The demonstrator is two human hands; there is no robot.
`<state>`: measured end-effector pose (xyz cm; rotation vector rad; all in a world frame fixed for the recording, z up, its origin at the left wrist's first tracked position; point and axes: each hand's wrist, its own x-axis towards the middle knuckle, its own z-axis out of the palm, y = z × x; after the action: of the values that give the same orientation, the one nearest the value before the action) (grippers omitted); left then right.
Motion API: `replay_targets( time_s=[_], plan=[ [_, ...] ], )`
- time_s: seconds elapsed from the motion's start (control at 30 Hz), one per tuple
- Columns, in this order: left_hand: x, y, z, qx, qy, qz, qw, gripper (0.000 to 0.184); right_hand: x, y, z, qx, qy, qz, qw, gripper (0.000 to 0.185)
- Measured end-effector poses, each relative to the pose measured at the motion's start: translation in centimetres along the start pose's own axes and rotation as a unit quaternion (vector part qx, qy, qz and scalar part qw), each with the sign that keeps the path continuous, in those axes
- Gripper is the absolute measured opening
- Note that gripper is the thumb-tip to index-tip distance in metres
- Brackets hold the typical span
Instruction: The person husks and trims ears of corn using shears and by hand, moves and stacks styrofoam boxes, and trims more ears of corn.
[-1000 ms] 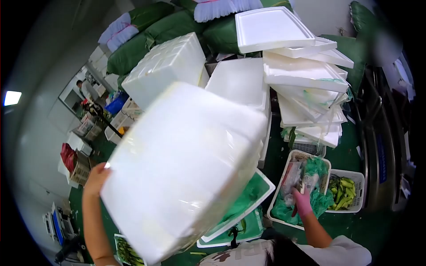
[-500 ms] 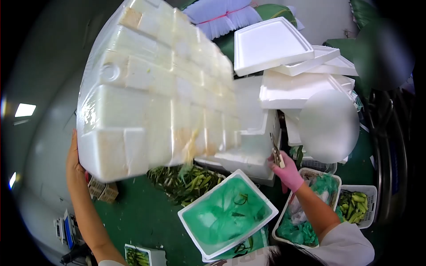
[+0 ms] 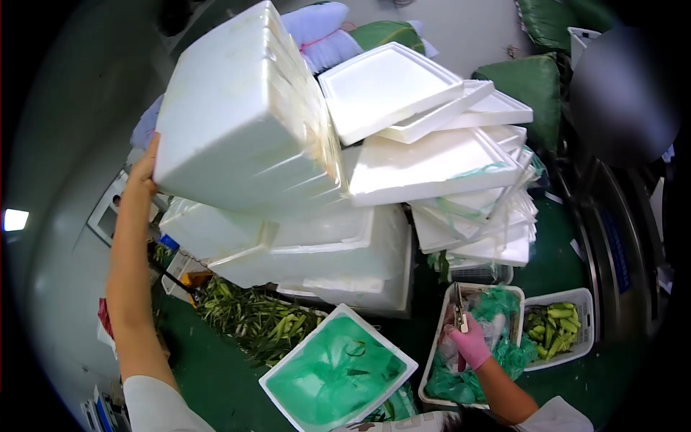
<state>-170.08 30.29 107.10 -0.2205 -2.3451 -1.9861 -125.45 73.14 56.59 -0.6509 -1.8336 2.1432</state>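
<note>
My left hand [image 3: 147, 167] presses against the lower left edge of a big white foam box [image 3: 216, 108], tilted on top of other white foam boxes [image 3: 338, 252]. My right hand [image 3: 469, 341], in a pink glove, is closed round a small metal tool [image 3: 459, 308], probably a knife or scissors, above a white basket [image 3: 430, 353] of green and clear plastic bags. Stacked foam lids [image 3: 432, 162] stand right of the big box. Below the boxes is a foam box lined with green plastic [image 3: 338, 367].
A basket of green vegetables [image 3: 554, 327] stands at the right beside dark metal equipment [image 3: 612, 237]. Leafy green stalks [image 3: 252, 317] lie on the floor under the boxes. Green sacks [image 3: 529, 93] and bundled white material [image 3: 324, 32] are at the back.
The big foam box has moved up and away from me, onto the other boxes, with my left hand at its edge. My right hand rose, then came back down over the basket of bags.
</note>
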Motion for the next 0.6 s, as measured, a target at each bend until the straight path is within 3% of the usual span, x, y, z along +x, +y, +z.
replay_targets(
  time_s=[0.07,0.27,0.3,0.33,0.43,0.47,0.5,0.57,0.6],
  plan=[
    [-2.3,2.7,2.7,0.030,-0.058,0.010,0.998,0.061,-1.3,0.2,-1.9,-0.058,0.046,-0.018,0.997,0.027],
    [1.3,2.6,8.4,-0.010,-0.180,0.057,0.982,0.048,-1.8,2.8,-4.4,0.087,0.112,0.030,0.989,0.023],
    [4.2,1.8,7.4,-0.037,-0.172,0.028,0.984,0.050,-1.8,2.6,-4.0,0.123,0.111,0.053,0.985,0.023],
    [3.3,1.5,8.2,-0.043,-0.092,0.001,0.995,0.046,-1.4,2.9,-4.0,0.108,0.100,0.061,0.987,0.029],
    [0.9,1.7,6.2,-0.081,-0.035,0.001,0.996,0.045,-1.1,2.9,-2.9,0.099,0.083,0.029,0.991,0.027],
    [2.1,2.1,3.6,-0.011,-0.123,-0.029,0.992,0.045,-1.0,3.2,-2.7,0.090,0.075,0.040,0.992,0.028],
    [-2.2,3.1,4.4,0.016,-0.109,0.002,0.994,0.041,-1.1,3.7,-2.6,0.075,0.075,0.045,0.993,0.028],
    [-1.0,3.4,0.7,-0.058,-0.107,-0.089,0.989,0.045,-1.1,4.6,-2.4,0.045,0.068,0.053,0.995,0.028],
    [-0.5,2.9,-0.2,-0.059,-0.085,-0.087,0.991,0.046,-1.2,5.1,-2.1,0.061,0.074,0.055,0.994,0.027]
  ],
)
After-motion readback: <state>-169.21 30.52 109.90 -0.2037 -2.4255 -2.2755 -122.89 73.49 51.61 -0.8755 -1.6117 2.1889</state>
